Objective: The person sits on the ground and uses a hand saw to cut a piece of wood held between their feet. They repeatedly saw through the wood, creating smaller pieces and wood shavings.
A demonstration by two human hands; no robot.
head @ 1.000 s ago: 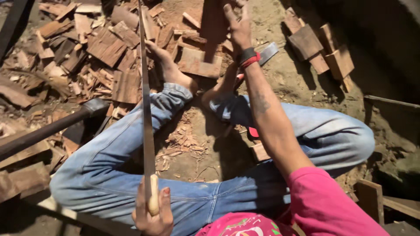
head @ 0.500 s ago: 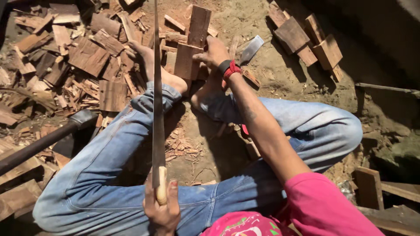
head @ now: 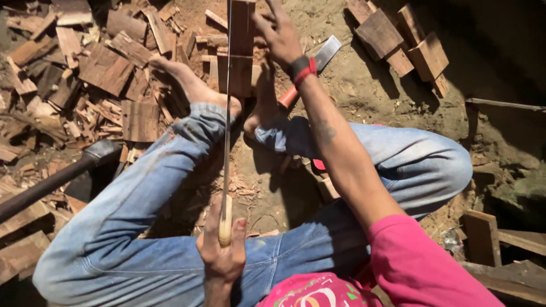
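Observation:
My left hand (head: pixel 222 256) grips the pale wooden handle of a long thin blade (head: pixel 228 113) low in the view. The blade runs straight up between my knees, and its far end lies across an upright reddish wood block (head: pixel 243 68). My right hand (head: pixel 278 34), with a red and black wristband, holds the top of that block. The block stands on the dirt between my two bare feet (head: pixel 193 85). I sit on the ground in blue jeans and a pink top.
A heap of split wood pieces (head: pixel 108 68) lies at the left. A dark long-handled hammer (head: pixel 85 165) rests by my left knee. A flat steel tool with a red handle (head: pixel 321 57) lies behind my right wrist. Thicker blocks (head: pixel 398 40) and boards (head: pixel 483 239) sit to the right.
My right hand drew the wood block in and stood it between my feet. The blade swung from leaning left to straight over the block.

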